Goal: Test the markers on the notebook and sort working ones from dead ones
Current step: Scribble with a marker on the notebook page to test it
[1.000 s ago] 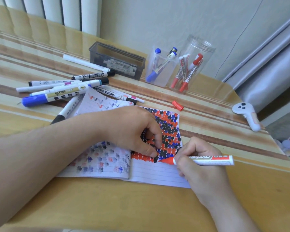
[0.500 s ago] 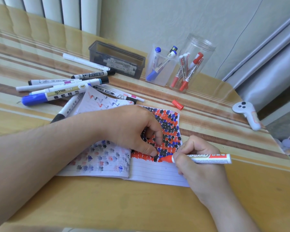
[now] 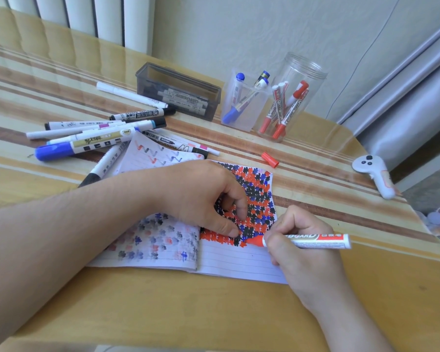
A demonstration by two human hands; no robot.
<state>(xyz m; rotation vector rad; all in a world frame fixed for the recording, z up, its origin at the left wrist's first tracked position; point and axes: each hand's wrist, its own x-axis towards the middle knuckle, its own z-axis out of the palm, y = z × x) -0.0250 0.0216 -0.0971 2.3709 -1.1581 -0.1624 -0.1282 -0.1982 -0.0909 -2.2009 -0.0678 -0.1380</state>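
On a striped tabletop [image 3: 315, 313], an open notebook [image 3: 229, 265] lies pinned under the left hand [image 3: 201, 196], fingers curled and pressing the inked page. The right hand [image 3: 300, 247] grips an uncapped red marker [image 3: 315, 241], its tip on the paper; its red cap [image 3: 269, 159] lies just beyond the notebook.

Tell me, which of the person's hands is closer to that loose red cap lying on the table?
Left. The left hand rests on the notebook, just below and left of the red cap. The right hand, gripping the red marker, sits farther below it.
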